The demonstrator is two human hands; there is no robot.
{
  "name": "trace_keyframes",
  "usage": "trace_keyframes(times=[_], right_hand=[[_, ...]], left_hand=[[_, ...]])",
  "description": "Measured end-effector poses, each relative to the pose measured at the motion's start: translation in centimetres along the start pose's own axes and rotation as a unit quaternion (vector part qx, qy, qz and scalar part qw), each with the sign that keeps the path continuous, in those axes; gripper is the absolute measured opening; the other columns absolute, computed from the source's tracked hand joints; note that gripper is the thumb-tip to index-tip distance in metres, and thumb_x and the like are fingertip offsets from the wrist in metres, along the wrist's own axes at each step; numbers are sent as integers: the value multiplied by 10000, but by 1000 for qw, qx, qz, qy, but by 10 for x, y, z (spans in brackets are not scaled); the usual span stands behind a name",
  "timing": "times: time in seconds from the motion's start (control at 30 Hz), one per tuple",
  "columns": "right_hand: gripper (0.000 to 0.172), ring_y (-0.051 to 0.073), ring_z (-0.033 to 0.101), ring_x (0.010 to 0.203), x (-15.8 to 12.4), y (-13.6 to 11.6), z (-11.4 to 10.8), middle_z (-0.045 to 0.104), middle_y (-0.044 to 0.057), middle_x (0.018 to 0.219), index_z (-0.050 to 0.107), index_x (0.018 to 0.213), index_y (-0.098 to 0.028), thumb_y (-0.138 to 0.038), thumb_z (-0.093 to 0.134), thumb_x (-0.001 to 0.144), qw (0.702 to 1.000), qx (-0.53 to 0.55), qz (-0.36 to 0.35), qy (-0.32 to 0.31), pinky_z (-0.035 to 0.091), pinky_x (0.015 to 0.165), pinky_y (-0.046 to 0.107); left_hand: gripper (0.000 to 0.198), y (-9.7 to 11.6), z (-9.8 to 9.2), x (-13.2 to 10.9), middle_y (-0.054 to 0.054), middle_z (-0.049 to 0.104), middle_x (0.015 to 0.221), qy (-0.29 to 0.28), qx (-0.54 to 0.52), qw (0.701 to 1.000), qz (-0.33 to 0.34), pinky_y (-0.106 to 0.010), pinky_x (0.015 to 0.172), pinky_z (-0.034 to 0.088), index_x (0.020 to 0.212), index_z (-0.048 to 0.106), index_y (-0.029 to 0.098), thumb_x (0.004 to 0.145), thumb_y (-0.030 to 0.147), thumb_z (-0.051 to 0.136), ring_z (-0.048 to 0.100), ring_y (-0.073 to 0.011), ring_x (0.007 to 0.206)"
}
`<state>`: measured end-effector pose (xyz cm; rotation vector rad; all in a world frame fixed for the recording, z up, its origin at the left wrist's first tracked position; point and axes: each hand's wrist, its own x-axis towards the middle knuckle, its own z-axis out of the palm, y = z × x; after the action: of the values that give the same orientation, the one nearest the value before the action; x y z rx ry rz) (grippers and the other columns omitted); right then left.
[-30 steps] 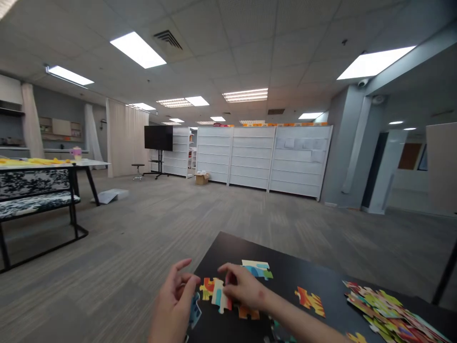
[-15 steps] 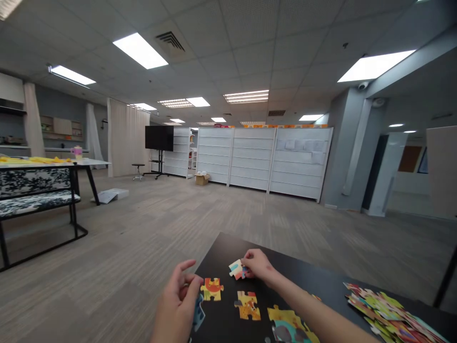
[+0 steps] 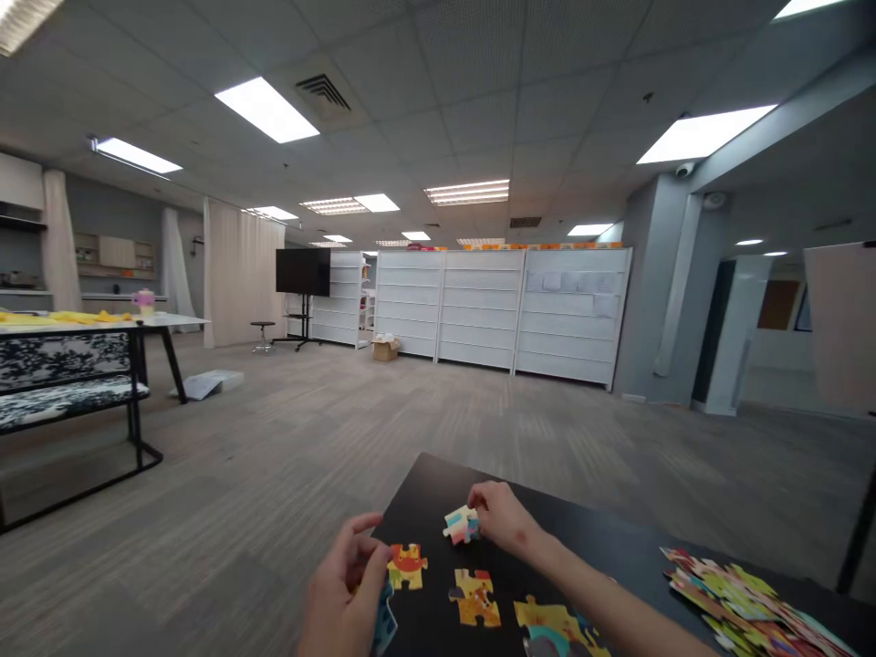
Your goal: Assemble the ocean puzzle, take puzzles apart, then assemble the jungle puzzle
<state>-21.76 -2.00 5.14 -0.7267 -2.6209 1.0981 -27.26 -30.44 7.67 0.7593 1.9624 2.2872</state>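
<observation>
Jigsaw piece (image 3: 460, 525) pinched in your right hand (image 3: 503, 518) — fingertips closed on it, mid-table.
Your left hand (image 3: 346, 584) curls around a blue piece (image 3: 384, 620) at the near edge of the black table (image 3: 428, 484) — loose pile (image 3: 745, 593) off right.

left hand (image 3: 346, 584): curled, upright | right hand (image 3: 503, 518): pinching, palm down | forearm (image 3: 602, 598): angled from lower right

Black table (image 3: 438, 484): jigsaw pieces (image 3: 475, 598) apart, stacked pile (image 3: 745, 593) rightward.
</observation>
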Motion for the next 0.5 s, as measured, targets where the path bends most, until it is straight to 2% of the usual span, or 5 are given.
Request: trace_keyframes(times=[0.1,0.2,0.27,0.37,0.5], right_hand=[[215,146,690,758,9,-4,-16,722,9,899,685,931,-152,-346,620,999,998,-40,-51,-13,590,724,327],[75,192,699,929,9,-9,-25,744,38,978,728,914,-173,-210,663,917,989,-80,-120,-29,549,893,374],[198,236,660,1115,3,-10,-26,742,53,1127,768,943,-212,-130,724,768,979,-104,-165,-53,476,1020,364],[397,288,607,1232,-6,-6,-21,715,51,1246,791,980,-251,-115,760,608,967,-134,-197,-95,436,1061,343],[407,282,632,1157,-9,1,-13,723,64,1182,776,1035,-246,-153,696,647,963,-160,-199,-85,440,1028,363]], left_hand=[[424,-6,0,2,20,661,704,-13,15,1000,4,-242,563,448,1086,641,190,835,531,627,652,-176,639],[448,-11,1,3,11,666,711,-18,19,1000,-6,-247,552,451,1076,644,192,825,563,623,675,-189,649],[466,-14,1,4,2,672,717,-15,16,1000,-8,-251,561,461,1062,656,193,802,580,650,684,-199,662],[483,-18,1,4,-3,663,707,-23,17,1000,-2,-250,558,460,1060,665,185,803,594,648,674,-196,641],[498,-20,3,4,2,642,683,-34,13,999,-1,-237,535,446,1055,670,179,801,608,655,651,-179,595]])
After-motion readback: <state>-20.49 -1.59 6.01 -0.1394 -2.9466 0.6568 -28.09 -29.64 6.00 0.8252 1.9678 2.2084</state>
